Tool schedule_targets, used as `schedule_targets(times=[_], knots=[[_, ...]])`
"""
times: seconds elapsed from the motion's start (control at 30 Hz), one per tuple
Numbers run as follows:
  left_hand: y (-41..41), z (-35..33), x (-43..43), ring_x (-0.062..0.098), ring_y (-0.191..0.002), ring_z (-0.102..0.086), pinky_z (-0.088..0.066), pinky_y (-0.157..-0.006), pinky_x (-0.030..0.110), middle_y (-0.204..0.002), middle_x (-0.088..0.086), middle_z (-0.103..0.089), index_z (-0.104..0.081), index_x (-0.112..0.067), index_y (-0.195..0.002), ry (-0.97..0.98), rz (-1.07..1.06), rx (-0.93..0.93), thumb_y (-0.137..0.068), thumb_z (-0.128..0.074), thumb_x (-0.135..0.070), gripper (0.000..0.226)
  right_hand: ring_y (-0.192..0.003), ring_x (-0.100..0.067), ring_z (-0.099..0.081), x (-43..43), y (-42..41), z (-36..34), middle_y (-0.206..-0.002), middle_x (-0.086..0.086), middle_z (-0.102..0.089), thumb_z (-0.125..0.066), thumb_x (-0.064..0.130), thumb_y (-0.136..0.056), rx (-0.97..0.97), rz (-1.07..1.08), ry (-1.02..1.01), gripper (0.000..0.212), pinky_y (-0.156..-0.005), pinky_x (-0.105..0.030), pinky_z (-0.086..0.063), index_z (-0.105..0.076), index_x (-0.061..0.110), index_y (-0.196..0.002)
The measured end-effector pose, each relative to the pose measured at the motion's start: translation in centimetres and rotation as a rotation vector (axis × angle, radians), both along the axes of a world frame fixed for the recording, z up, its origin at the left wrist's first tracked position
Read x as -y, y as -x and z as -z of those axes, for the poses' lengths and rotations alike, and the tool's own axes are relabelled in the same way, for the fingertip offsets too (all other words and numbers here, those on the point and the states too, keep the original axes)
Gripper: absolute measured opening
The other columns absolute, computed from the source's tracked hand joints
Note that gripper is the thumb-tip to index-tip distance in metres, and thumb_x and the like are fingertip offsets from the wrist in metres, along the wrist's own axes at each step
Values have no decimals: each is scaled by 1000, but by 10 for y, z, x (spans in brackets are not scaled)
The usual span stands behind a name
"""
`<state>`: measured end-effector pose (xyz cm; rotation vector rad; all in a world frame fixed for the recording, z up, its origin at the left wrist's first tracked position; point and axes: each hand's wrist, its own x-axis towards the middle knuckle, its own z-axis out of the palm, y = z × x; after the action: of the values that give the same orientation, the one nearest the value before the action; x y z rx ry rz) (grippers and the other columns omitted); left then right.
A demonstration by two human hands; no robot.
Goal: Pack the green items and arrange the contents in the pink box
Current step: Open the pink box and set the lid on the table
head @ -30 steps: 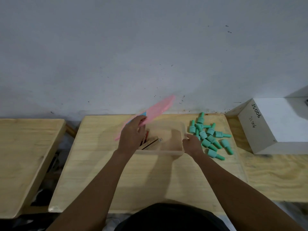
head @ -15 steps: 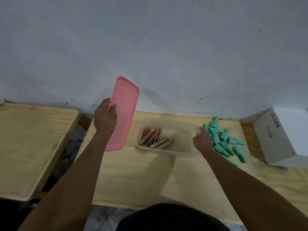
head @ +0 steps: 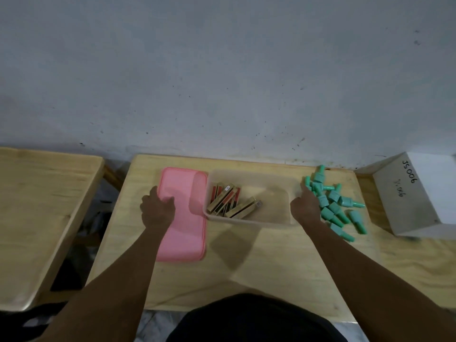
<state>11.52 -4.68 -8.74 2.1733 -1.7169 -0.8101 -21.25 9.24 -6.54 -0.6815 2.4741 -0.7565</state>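
Observation:
A pink lid (head: 183,233) lies flat on the wooden table (head: 259,267), just left of an uncovered translucent box (head: 249,173). Several gold and red tubes (head: 230,202) lie in the box's left half; its right half is bare. My left hand (head: 156,209) grips the lid's left edge, fingers on top. My right hand (head: 304,208) holds the box's right wall. A loose pile of green bottles (head: 333,206) lies on the table right beside that hand.
A white cardboard box (head: 419,193) marked JS006 stands at the far right, close to the green pile. A second wooden table (head: 37,206) stands to the left across a gap. The wall runs right behind the table.
My left hand lifted the pink lid off the box, swung it left and laid it flat on the table. My right hand stayed at the box's right side.

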Motion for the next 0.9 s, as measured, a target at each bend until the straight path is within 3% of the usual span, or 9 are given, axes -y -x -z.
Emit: schedule_targets(times=[0.1,0.23,0.4,0.57,0.9], knots=[[1,20,-10,43,-126,-38,-40,-101,53,-141,25,-36,-36,-13,-139,36,218,219,-83,-60,-50,72,-131,-32,-47,1,-2,7,-146,-13,-47,-38,2,-93,5,29,-17,60,-104,-40,-40,-34,19,-150],[4,42,-17,39,-140,-21,-27,-113,53,-151,18,-22,-32,-22,-140,-128,426,305,-79,-42,-72,79,-127,-33,-50,-1,-4,10,-144,-14,-50,-35,3,-96,-12,33,-24,58,-102,-39,-41,-31,20,-152],[4,48,-17,41,-144,-6,-17,-116,56,-156,19,-6,-20,-25,-144,-130,465,354,-80,-40,-75,84,-118,-34,-56,-4,-5,10,-141,-18,-52,-33,5,-100,-45,-6,-20,55,-96,-39,-45,-28,18,-152],[2,50,-8,41,-144,-6,-16,-115,59,-157,19,-5,-19,-25,-144,-150,455,345,-78,-40,-77,87,-107,-32,-60,-5,-4,10,-135,-19,-56,-32,7,-101,-61,-25,-35,54,-91,-38,-47,-26,18,-153],[5,46,-7,40,-145,1,-12,-115,59,-158,17,3,-14,-25,-147,-199,432,331,-79,-43,-75,89,-114,-31,-57,-7,-2,8,-138,-18,-54,-30,9,-103,-42,-59,-67,53,-90,-34,-44,-21,20,-154]])
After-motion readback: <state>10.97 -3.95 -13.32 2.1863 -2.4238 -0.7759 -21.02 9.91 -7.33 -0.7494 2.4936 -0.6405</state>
